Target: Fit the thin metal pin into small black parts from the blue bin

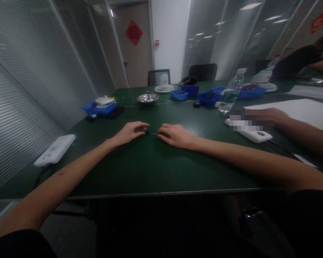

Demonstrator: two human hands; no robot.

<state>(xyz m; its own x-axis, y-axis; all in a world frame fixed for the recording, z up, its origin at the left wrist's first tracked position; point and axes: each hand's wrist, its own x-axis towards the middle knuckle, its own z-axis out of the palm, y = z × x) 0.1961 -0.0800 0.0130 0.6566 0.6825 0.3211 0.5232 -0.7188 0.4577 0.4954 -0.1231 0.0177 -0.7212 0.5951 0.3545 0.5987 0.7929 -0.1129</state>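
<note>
Head: dark piece (145, 132) at left fingers (140, 124)

Dark object (145, 132) at left hand (129, 133): too small to identify. Thin item (154, 134): right end concealed by right hand (174, 135). Far-right person (296, 63): cut off by edge.

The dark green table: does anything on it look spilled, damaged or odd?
Nothing looks clearly damaged. Tiny white specks lie scattered on the dark green table, left of the shiny round metal bowl, so they look stray; they're too small to identify.
</note>
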